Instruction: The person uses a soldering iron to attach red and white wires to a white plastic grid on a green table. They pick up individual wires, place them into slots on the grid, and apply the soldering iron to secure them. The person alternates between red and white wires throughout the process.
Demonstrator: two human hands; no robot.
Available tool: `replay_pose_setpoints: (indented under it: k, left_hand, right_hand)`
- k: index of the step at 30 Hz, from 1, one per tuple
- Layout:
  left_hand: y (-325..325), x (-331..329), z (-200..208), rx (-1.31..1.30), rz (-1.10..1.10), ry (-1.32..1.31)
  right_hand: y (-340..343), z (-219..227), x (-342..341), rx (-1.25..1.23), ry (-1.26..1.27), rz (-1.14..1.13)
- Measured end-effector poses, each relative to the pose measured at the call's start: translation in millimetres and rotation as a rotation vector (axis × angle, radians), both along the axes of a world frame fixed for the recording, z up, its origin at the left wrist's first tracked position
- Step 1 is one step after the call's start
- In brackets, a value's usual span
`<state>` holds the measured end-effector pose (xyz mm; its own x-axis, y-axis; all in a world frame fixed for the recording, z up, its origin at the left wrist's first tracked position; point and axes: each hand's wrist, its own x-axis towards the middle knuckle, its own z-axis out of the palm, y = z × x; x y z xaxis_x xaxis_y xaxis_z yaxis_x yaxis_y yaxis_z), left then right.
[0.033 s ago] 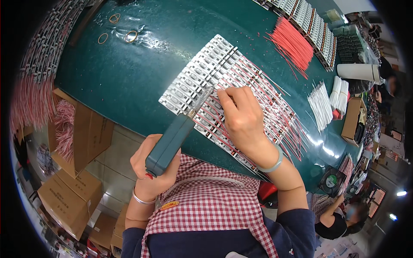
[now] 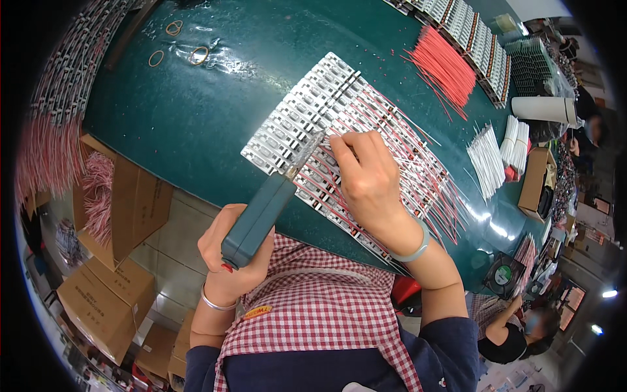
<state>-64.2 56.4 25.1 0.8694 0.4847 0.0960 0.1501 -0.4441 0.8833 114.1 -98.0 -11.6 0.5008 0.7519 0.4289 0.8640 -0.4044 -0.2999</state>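
My left hand (image 2: 230, 251) is wrapped round a green pistol-shaped tool (image 2: 258, 219) with a narrow metal front end. Its tip rests at the middle of a panel of white slotted modules (image 2: 297, 111) set side by side in rows. My right hand (image 2: 369, 173) is closed in a pinch just beside that tip, low over the panel; whatever thin piece it holds is hidden by the fingertips. Red and white wires (image 2: 444, 196) run from the panel's modules toward the lower right, partly under my right hand. The upper left rows carry no wires.
On the green table (image 2: 176, 124) lie rubber bands (image 2: 199, 55), a pile of red wires (image 2: 447, 68) and white wires (image 2: 486, 160). More panels (image 2: 467, 32) stand at the far right, near a white cylinder (image 2: 545, 110). Cardboard boxes (image 2: 108, 307) stand at left; a co-worker (image 2: 522, 333) sits at right.
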Motion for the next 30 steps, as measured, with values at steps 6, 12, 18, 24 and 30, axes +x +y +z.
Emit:
replay_pose_setpoints:
  k: [6, 12, 18, 24, 30]
  left_hand:
    - [-1.7, -3.3, 3.6, 0.052, 0.018, 0.045]
    - [-0.9, -13.5, 0.2, 0.059, 0.051, 0.013]
    - [-2.1, -18.7, -1.7, 0.011, 0.086, 0.006]
    - [-2.3, -24.6, -3.3, -0.011, 0.079, 0.004]
    - [-1.3, -23.7, -0.8, 0.014, 0.048, 0.019]
  right_hand:
    - [0.3, 1.3, 0.3, 0.002, -0.01, 0.004]
    - [0.6, -2.9, 0.1, 0.014, -0.038, -0.009]
    - [-0.2, 1.0, -2.3, 0.022, -0.047, -0.004]
    - [0.5, -1.5, -13.0, 0.031, 0.001, 0.029]
    - [1.3, -4.2, -14.2, 0.04, -0.017, 0.016]
